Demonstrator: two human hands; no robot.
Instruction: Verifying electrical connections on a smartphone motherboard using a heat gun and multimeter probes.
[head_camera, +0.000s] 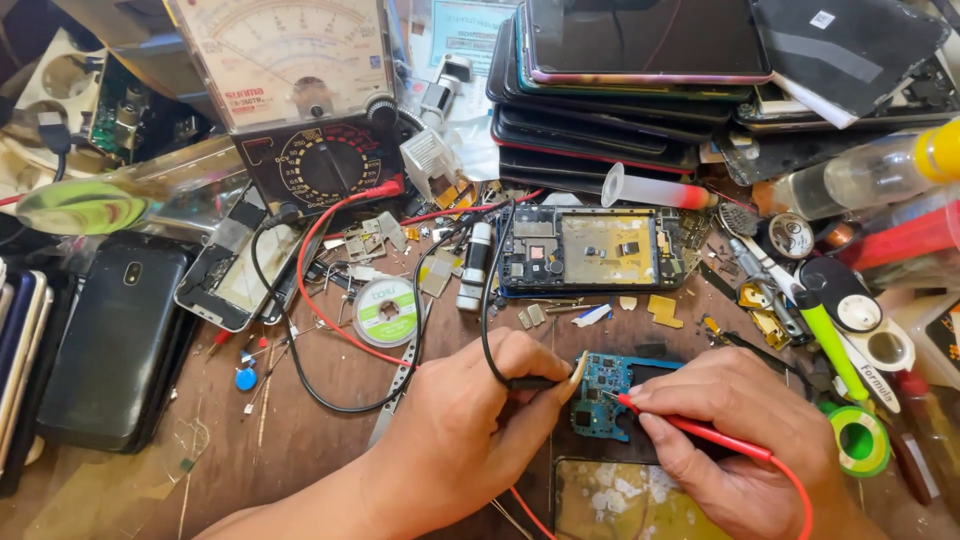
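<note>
My left hand (470, 430) pinches a black test probe (535, 383) whose tip touches a small blue circuit board (600, 395) lying on the brown workbench (300, 430). Gripped in my right hand (735, 440) is a red test probe (690, 425), its point set on the same board from the right. Red and black leads (330, 300) run back to an analog multimeter (300, 90) with a needle dial at the back. Just behind the board lies an opened phone frame (590, 250) with its inner parts showing.
A pile of phones (620, 90) sits at the back. A black phone (115, 340) and an opened phone (235, 275) lie at the left. A solder wick reel (386, 311), a green tape roll (858, 440), tools, bottles (870, 175) and loose parts crowd the right side.
</note>
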